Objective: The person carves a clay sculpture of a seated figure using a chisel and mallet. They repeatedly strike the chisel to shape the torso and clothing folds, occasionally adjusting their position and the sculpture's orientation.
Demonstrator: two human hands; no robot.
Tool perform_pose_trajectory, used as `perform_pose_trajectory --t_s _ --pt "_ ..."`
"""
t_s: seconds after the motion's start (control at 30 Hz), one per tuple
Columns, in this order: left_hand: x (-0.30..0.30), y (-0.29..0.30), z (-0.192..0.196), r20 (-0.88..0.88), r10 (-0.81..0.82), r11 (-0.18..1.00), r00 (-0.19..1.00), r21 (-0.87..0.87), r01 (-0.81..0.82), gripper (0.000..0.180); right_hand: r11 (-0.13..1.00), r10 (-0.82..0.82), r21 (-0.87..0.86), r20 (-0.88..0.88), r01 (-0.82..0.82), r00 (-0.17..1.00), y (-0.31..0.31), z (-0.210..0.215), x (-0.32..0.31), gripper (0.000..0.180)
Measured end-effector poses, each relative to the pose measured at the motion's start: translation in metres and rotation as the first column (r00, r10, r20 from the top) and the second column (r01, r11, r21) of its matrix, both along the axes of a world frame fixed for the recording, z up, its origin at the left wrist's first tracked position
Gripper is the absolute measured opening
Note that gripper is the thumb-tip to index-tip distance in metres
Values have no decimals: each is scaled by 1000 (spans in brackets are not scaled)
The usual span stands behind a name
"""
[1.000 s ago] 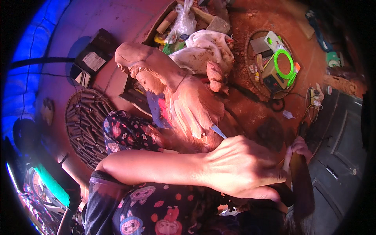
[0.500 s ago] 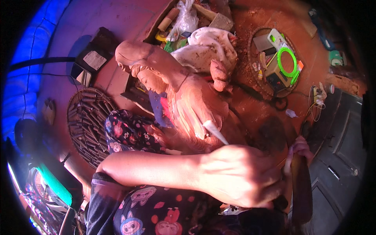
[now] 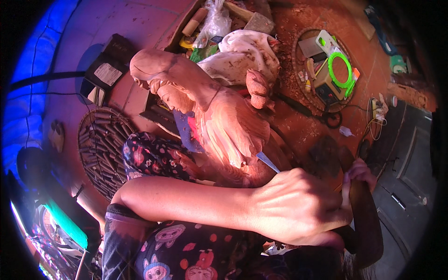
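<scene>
A carved reddish wooden statue (image 3: 228, 123) of a veiled figure lies tilted before me, its head toward the upper left. My left hand (image 3: 298, 205) reaches across from the left, closed around a chisel (image 3: 268, 161). The chisel's narrow metal blade points up-left and meets the statue's lower edge; its handle is mostly hidden by my fingers. At the right, my right hand (image 3: 362, 174) is wrapped round a dark wooden mallet (image 3: 366, 224). The mallet's thick end lies close to the chisel's rear end; whether they touch I cannot tell.
A round tray (image 3: 100, 149) of many carving tools lies left. Behind the statue are a white cloth (image 3: 249, 56) and a box of odds and ends. A round basket (image 3: 298, 70) holds a green ring (image 3: 341, 70). A grey cabinet door (image 3: 406, 186) stands right; wood chips litter the floor.
The chisel blade has shifted slightly right along the statue's edge and shows at a different angle. The mallet has swung a little right at its lower end. The whole view has shifted slightly.
</scene>
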State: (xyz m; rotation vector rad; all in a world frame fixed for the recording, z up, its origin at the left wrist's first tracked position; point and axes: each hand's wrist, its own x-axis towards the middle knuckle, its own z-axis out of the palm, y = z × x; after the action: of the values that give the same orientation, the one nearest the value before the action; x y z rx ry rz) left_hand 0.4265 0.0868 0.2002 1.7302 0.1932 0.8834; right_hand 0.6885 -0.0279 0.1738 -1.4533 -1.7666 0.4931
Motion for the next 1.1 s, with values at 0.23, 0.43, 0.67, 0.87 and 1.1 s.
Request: perform_pose_trajectory --t_s 0.23,0.43,0.67,0.87,1.1 --pt "1 2 -2 23 34 999 999 -28 -33 40 997 -52 -47 163 60 985 -7 -3 -1 33" --pt "1 5 -5 55 81 995 995 56 -84 44 1000 -28 3 55 28 998 -10 -12 6 33" --pt "-2 4 -6 -12 15 999 1000 32 -15 37 994 -89 62 20 88 996 -13 -15 3 33" --pt "-1 3 -8 24 59 998 998 19 -60 38 991 -20 131 -103 33 994 -10 -18 4 32" --pt "-7 7 -6 1 34 999 999 29 -34 37 992 -80 97 -51 84 995 -14 -16 0 30"
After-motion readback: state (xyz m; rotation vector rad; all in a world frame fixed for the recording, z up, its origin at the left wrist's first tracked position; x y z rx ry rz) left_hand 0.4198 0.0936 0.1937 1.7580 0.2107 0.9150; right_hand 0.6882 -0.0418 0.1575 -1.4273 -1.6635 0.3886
